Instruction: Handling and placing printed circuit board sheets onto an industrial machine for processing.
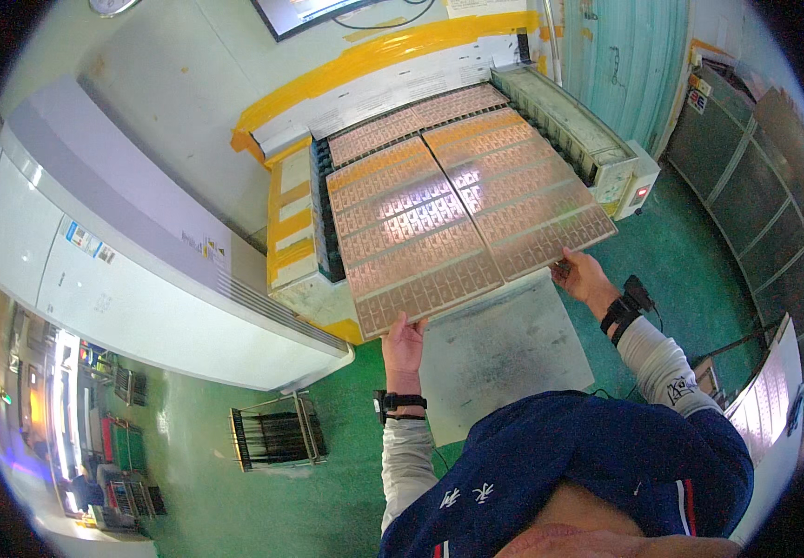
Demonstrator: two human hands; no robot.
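Two copper-coloured circuit board panels lie side by side on a roller conveyor, a narrow dark gap between them. My left hand (404, 340) pinches the near edge of the left circuit board panel (392, 265), fingers partly hidden beneath it. At the right circuit board panel (551, 200), my right hand (584, 277) grips the near edge, close to its right corner. Both panels carry rows of small repeated patterns, and light glares off their middle. Beyond them, more copper panels (458, 105) sit at the far end of the conveyor.
A conveyor side housing (569, 126) ends in a box with a red display (642, 192). Left stands a tall white cabinet-like unit (169, 307). A grey-white board (504, 358) lies on the green floor below my hands. A slotted rack (278, 432) stands left; dark framed panels (746, 177) lean right.
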